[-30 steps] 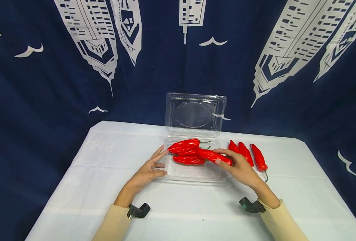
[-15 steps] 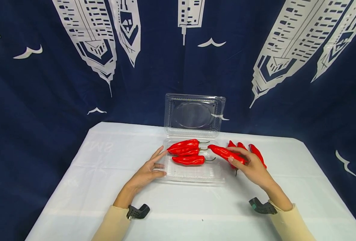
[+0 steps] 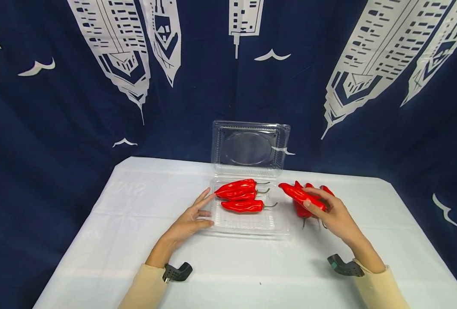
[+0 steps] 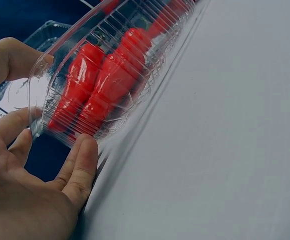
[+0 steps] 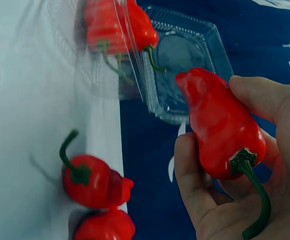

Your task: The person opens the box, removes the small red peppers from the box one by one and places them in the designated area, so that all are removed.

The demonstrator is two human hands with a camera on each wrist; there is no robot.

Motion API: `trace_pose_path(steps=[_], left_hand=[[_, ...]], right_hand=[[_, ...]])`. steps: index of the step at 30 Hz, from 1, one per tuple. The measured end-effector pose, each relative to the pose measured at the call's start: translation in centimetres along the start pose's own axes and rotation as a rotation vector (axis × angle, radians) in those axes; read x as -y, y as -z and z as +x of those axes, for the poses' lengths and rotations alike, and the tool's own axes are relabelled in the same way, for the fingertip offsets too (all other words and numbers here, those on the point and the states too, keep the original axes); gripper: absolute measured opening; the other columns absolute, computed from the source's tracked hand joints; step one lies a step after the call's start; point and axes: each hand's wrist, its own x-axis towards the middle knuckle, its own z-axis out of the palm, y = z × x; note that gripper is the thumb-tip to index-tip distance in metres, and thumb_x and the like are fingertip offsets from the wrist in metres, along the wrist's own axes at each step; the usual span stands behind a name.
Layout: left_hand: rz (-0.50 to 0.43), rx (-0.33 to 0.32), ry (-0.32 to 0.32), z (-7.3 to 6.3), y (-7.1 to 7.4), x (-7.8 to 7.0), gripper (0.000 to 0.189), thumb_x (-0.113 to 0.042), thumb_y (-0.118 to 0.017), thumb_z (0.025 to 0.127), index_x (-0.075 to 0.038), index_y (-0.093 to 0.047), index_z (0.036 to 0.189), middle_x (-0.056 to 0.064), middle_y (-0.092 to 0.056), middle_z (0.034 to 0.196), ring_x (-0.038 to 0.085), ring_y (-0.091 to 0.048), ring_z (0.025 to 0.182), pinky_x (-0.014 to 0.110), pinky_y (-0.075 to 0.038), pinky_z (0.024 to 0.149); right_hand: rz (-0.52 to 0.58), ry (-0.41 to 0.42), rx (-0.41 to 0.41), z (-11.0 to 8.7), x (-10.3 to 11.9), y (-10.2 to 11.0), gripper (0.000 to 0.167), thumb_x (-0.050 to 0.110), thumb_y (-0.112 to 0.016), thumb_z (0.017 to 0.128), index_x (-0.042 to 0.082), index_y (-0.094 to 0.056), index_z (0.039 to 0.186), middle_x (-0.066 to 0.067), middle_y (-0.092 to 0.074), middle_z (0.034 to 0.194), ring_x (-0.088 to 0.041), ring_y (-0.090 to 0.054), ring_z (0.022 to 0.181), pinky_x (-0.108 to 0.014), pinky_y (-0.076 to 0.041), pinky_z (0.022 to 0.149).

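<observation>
My left hand [image 3: 190,221] is spread against the left side of a clear plastic clamshell container [image 3: 248,225]. In the left wrist view its fingertips [image 4: 87,150] touch the ribbed wall, its fingers mostly straight. Three red peppers with green stems lie inside, the front red pepper [image 3: 244,206] a little apart from the other two. My right hand [image 3: 334,214] grips another red pepper [image 3: 300,195] between thumb and fingers, right of the container. In the right wrist view that pepper's green stem [image 5: 259,200] points toward the palm. Loose red peppers [image 3: 303,211] lie beneath, partly hidden by the hand.
The container's clear lid [image 3: 248,148] stands raised at the back, in front of a navy curtain [image 3: 197,107] printed with white buildings and birds. A white cloth [image 3: 228,266] covers the table. Black wrist cameras [image 3: 178,271] sit on both wrists.
My right hand has carried the gripped pepper from over the container to the right, above the loose peppers. My left hand and the container have stayed in place.
</observation>
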Motion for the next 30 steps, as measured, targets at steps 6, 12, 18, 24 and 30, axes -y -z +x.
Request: trace_pose_path(steps=[6,12,18,24,30], left_hand=[[-0.009,0.000,0.003,0.0,-0.2,0.0,0.084,0.005,-0.064,0.084,-0.020,-0.033,0.158,-0.015,-0.003,0.168,0.034,-0.040,0.126,0.024,-0.049,0.087],[-0.003,0.000,0.001,0.1,-0.2,0.0,0.084,0.005,-0.065,0.084,-0.022,-0.033,0.158,-0.019,-0.004,0.167,0.036,-0.039,0.128,0.025,-0.049,0.089],[0.007,0.000,0.003,0.0,0.0,-0.1,0.084,0.004,-0.066,0.084,-0.022,-0.034,0.158,-0.019,-0.004,0.167,0.035,-0.040,0.127,0.028,-0.049,0.090],[0.010,0.005,-0.002,0.1,0.0,-0.1,0.084,0.003,-0.066,0.085,-0.023,-0.034,0.158,-0.017,-0.003,0.167,0.034,-0.040,0.127,0.029,-0.048,0.090],[0.014,0.007,-0.004,0.1,0.0,0.0,0.084,0.003,-0.066,0.085,-0.024,-0.034,0.158,-0.017,-0.003,0.168,0.034,-0.040,0.127,0.030,-0.048,0.091]], right_hand=[[-0.024,-0.024,-0.035,-0.3,-0.7,1.1,0.054,0.034,-0.063,0.099,0.013,-0.050,0.146,-0.023,-0.049,0.146,-0.042,-0.054,0.120,-0.024,-0.057,0.077],[-0.036,-0.048,-0.076,-0.6,-1.5,2.0,0.054,0.032,-0.064,0.098,0.012,-0.049,0.147,-0.025,-0.049,0.144,-0.038,-0.053,0.109,-0.030,-0.059,0.069],[-0.028,-0.087,-0.142,-1.1,-2.6,2.6,0.057,0.030,-0.065,0.097,0.008,-0.048,0.147,-0.027,-0.048,0.144,-0.036,-0.053,0.116,-0.028,-0.060,0.073],[-0.027,-0.146,-0.222,-1.0,-3.9,3.3,0.060,0.034,-0.065,0.097,0.008,-0.046,0.148,-0.023,-0.047,0.144,-0.015,-0.047,0.111,-0.018,-0.056,0.073],[-0.018,-0.214,-0.248,-0.9,-5.3,3.9,0.062,0.036,-0.061,0.099,0.007,-0.042,0.151,-0.025,-0.042,0.150,-0.036,-0.046,0.122,-0.012,-0.052,0.074]])
